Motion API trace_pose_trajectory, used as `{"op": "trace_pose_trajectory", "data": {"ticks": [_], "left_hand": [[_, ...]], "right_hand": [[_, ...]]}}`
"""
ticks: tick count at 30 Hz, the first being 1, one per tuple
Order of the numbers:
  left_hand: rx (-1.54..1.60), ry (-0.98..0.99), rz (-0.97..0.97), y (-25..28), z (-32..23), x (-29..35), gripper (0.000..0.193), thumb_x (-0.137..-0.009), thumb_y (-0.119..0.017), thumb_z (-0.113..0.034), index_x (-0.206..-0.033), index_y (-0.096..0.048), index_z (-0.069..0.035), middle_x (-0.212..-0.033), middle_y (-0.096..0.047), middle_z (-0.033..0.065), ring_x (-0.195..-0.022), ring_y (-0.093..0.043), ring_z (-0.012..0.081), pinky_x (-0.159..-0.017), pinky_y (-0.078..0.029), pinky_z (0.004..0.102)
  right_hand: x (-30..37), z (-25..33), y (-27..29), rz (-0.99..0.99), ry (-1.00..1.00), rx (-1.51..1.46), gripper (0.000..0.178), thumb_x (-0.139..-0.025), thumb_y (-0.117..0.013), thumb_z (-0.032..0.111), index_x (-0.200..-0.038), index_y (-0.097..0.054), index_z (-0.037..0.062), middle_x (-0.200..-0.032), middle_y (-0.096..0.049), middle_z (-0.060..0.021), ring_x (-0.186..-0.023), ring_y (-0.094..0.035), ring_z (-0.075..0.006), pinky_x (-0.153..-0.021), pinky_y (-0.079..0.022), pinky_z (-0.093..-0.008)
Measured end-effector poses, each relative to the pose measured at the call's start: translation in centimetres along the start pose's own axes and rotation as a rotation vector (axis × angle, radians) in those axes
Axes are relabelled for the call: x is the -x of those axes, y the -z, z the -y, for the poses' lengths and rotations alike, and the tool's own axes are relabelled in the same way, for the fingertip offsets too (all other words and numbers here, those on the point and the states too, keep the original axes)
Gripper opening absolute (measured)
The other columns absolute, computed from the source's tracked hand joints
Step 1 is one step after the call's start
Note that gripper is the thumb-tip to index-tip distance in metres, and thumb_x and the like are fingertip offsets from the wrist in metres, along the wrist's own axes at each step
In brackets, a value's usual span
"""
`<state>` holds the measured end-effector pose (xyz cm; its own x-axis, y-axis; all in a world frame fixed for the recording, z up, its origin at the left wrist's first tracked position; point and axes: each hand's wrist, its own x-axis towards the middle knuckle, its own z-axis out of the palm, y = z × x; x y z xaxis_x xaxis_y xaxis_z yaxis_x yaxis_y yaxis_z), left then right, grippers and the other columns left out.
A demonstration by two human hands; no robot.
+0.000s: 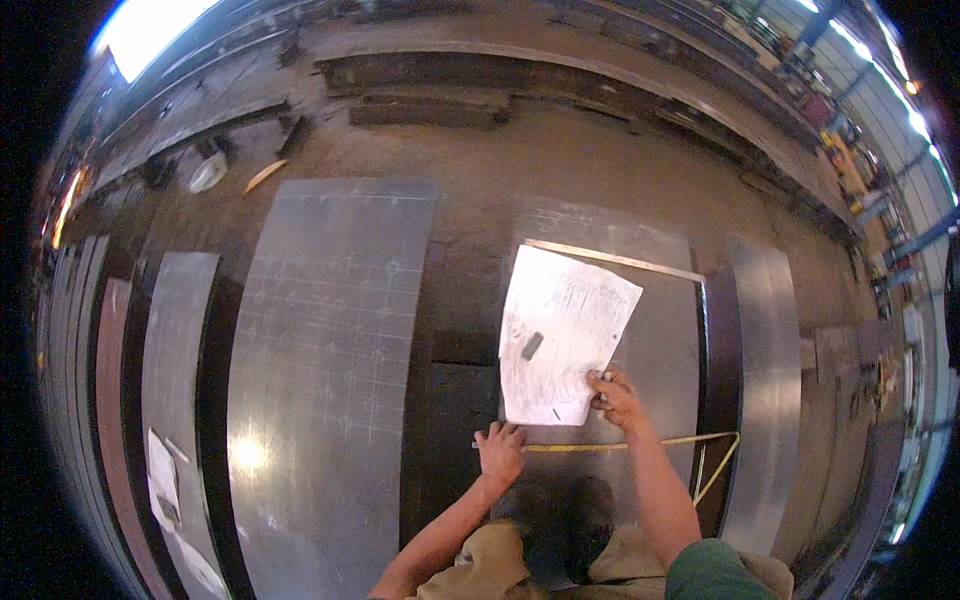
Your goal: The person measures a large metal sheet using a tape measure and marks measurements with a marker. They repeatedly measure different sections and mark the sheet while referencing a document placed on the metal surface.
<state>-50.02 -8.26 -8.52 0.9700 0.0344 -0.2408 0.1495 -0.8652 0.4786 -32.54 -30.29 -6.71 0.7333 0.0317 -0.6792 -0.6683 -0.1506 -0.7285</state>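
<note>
A white paper sheet [570, 325] with drawn lines and smudges lies over a grey steel plate [660, 350] in front of me. Its lower right edge is pinched in my right hand [613, 398], fingers closed. On the sheet rest a small dark block [532, 346] and a short dark piece [557, 413]. A thin yellow measuring strip [610, 444], bent at sharp corners like a folding rule, crosses the plate's near part. At the plate's left edge my left hand [502, 455] has its fingers curled over the strip's left end. A narrow pale strip [615, 260] lies along the sheet's far edge.
To the left stands a wide steel plate [325, 350] with scribed lines and circles. A narrower plate [178, 350] holds more papers [162, 475]. Another plate [765, 380] stands at the right. Dark gaps separate the plates. Long steel beams [430, 70] lie farther back.
</note>
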Motion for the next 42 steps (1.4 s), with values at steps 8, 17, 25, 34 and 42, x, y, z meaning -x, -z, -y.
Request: {"op": "trace_pose_trajectory", "data": {"ticks": [8, 17, 25, 34, 42], "left_hand": [[0.002, 0.02, 0.099, 1.1, -1.3, -0.9, 0.017, -0.083, -0.076, -0.018, -0.099, -0.071, -0.014, -0.108, -0.064, 0.0023, -0.114, -0.056, 0.0289, -0.094, -0.04, 0.0598], [-0.058, 0.026, 0.038, 0.6, -1.5, -0.8, 0.017, -0.081, -0.079, -0.018, -0.096, -0.071, -0.014, -0.103, -0.064, 0.0027, -0.11, -0.057, 0.0296, -0.093, -0.04, 0.0595], [-0.051, 0.033, -0.007, 0.5, -2.1, -0.5, 0.013, -0.082, -0.077, -0.017, -0.093, -0.072, -0.015, -0.098, -0.063, 0.004, -0.107, -0.057, 0.0309, -0.094, -0.04, 0.062], [-0.063, 0.042, -0.025, 0.2, -2.0, -0.5, 0.013, -0.079, -0.08, -0.018, -0.089, -0.072, -0.016, -0.095, -0.063, 0.0006, -0.105, -0.058, 0.028, -0.093, -0.039, 0.0573], [-0.077, 0.045, -0.054, 0.8, -1.7, -0.3, 0.014, -0.08, -0.08, -0.018, -0.091, -0.072, -0.016, -0.095, -0.062, 0.0011, -0.102, -0.057, 0.0281, -0.093, -0.038, 0.056]], "right_hand": [[0.0, 0.7, 25.5, -0.594, 0.539, 0.578, 0.046, -0.091, -0.078, 0.038, -0.113, -0.062, 0.0011, -0.086, -0.068, -0.0115, -0.07, -0.067, -0.0185, -0.063, -0.057, -0.0355], [20.1, 14.6, 29.2, 0.06, 0.116, 1.737, 0.04, -0.093, -0.071, 0.037, -0.115, -0.06, 0.005, -0.09, -0.07, -0.022, -0.09, -0.068, -0.0439, -0.077, -0.054, -0.0526], [18.2, -1.5, 22.8, 0.02, 0.226, 1.018, 0.043, -0.095, -0.072, 0.037, -0.116, -0.059, 0.0017, -0.086, -0.071, -0.0174, -0.076, -0.072, -0.0283, -0.07, -0.056, -0.0417], [12.3, -12.5, 25.6, -0.547, 0.54, 0.59, 0.017, -0.094, -0.068, 0.014, -0.105, -0.064, 0.0021, -0.089, -0.067, -0.0126, -0.086, -0.065, -0.025, -0.077, -0.051, -0.0364], [9.7, -10.3, 29.2, -0.737, 0.584, 0.929, 0.035, -0.091, -0.063, 0.001, -0.123, -0.062, 0.0137, -0.128, -0.056, -0.0096, -0.087, -0.065, -0.0321, -0.068, -0.053, -0.0416]]}}
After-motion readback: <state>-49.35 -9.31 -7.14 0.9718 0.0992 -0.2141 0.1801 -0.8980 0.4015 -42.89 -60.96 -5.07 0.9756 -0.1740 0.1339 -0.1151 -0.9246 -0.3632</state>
